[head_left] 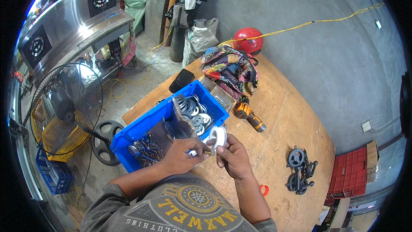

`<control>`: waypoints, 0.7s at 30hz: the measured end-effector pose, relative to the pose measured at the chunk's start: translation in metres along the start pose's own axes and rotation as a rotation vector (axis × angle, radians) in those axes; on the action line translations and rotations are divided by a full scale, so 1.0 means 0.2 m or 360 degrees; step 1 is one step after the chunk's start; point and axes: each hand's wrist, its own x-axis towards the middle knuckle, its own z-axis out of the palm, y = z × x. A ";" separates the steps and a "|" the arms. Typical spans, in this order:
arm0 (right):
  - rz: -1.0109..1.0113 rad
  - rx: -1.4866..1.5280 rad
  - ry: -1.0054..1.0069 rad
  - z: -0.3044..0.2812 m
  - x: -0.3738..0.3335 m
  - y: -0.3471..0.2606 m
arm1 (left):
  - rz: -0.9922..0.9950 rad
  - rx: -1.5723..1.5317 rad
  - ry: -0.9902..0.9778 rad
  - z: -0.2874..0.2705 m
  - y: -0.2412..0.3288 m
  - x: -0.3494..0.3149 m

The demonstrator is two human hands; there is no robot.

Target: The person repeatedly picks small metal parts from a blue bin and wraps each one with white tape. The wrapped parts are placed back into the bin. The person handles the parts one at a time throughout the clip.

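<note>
My right hand pinches a roll of white tape between thumb and fingers, its round rim standing upright. Close beside it, my left hand is closed, fingertips nearly meeting the roll. A small metal piece shows at those fingertips, too small to name. Both hands are over the near edge of a blue bin. Inside the bin, round grey and white discs fill the far part. Many small metal parts lie in the near part, partly behind my left forearm. A sheet-like divider stands between them.
On the wooden table are a black phone, patterned backpack, orange-and-black power driver, black metal burner parts and an orange ring. A red helmet sits behind. A fan stands left.
</note>
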 end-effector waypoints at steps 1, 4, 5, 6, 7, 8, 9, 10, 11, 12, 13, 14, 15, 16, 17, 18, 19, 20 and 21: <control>0.0006 -0.0054 0.0030 0.00 0.01 0.01 | -0.0027 -0.0037 -0.0029 0.00 0.00 0.00; 0.0022 -0.0176 0.0128 0.01 0.02 0.03 | -0.0130 -0.0251 -0.0066 0.01 -0.02 -0.01; 0.0027 -0.0193 0.0163 0.01 0.02 0.04 | -0.0171 -0.0326 -0.0052 0.01 -0.02 -0.02; 0.0040 -0.0206 0.0200 0.01 0.02 0.05 | -0.0212 -0.0402 -0.0039 0.01 -0.03 -0.02; 0.0024 -0.0221 0.0220 0.01 0.02 0.07 | -0.0202 -0.0415 -0.0038 0.01 -0.03 -0.02; 0.0017 -0.0232 0.0241 0.00 0.02 0.09 | -0.0193 -0.0429 -0.0037 0.01 -0.03 -0.02; -0.0003 -0.0230 0.0249 0.00 0.01 0.10 | -0.0183 -0.0453 -0.0019 0.01 -0.04 -0.02; -0.0010 -0.0294 0.0299 0.00 0.01 0.12 | -0.0213 -0.0529 -0.0030 0.01 -0.04 -0.02; -0.0032 -0.0346 0.0336 0.00 0.01 0.14 | -0.0239 -0.0615 -0.0026 0.01 -0.04 -0.02; -0.0054 -0.0398 0.0371 0.00 0.01 0.16 | -0.0258 -0.0709 -0.0027 0.01 -0.04 -0.02; -0.0116 -0.0399 0.0361 0.01 0.00 0.17 | -0.0313 -0.0735 0.0025 0.01 -0.04 -0.01; -0.0178 -0.0402 0.0348 0.01 -0.02 0.19 | -0.0359 -0.0769 0.0074 0.01 -0.04 -0.01; -0.0220 -0.0396 0.0334 0.02 -0.03 0.19 | -0.0408 -0.0822 0.0130 0.01 -0.03 -0.01; -0.0249 -0.0552 0.0290 0.02 -0.04 0.19 | -0.0410 -0.0869 0.0142 0.01 -0.03 -0.01; -0.0257 -0.0698 0.0247 0.02 -0.05 0.18 | -0.0417 -0.0935 0.0159 0.01 -0.03 -0.01; -0.0246 -0.0830 0.0232 0.02 -0.06 0.17 | -0.0424 -0.1009 0.0182 0.01 -0.03 -0.01; -0.0294 -0.0868 0.0232 0.04 -0.08 0.16 | -0.0432 -0.1020 0.0178 0.01 -0.03 -0.01; -0.0324 -0.0893 0.0257 0.05 -0.09 0.16 | -0.0438 -0.1038 0.0185 0.01 -0.03 -0.01; -0.0356 -0.0920 0.0279 0.06 -0.09 0.15 | -0.0441 -0.1055 0.0193 0.01 -0.04 -0.01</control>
